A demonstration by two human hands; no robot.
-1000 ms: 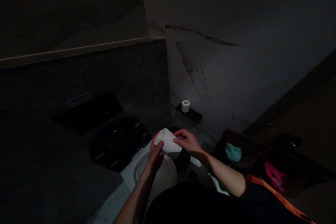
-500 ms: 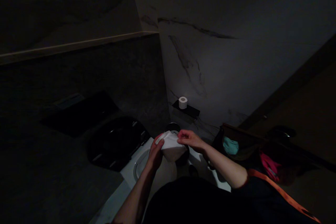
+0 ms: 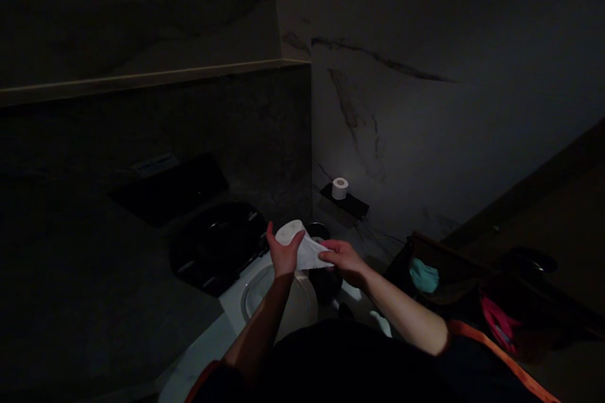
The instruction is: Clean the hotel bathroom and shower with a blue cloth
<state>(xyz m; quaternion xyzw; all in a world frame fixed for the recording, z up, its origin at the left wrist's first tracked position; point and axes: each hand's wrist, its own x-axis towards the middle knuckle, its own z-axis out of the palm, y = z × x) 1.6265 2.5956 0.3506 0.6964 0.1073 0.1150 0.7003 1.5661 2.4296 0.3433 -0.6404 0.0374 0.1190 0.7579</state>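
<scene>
The half-open left hand [image 3: 283, 253] holds a soft white paper bundle [image 3: 302, 247], the right hand [image 3: 344, 261] pinches its end, over a white toilet bowl [image 3: 258, 297] at six o'clock.

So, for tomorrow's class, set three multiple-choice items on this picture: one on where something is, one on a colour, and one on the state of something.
1. Where is the spare paper roll? A) on a black wall shelf; B) on the floor; C) in the toilet bowl.
2. What colour is the cloth at the right? A) red; B) teal; C) yellow.
3. What state is the white paper in? A) lying in the toilet bowl; B) folded on the shelf; C) held between the left hand and right hand.

Answers: 1 A, the roll stands on the shelf; 2 B, the cloth shows teal; 3 C, both hands hold it.
</scene>
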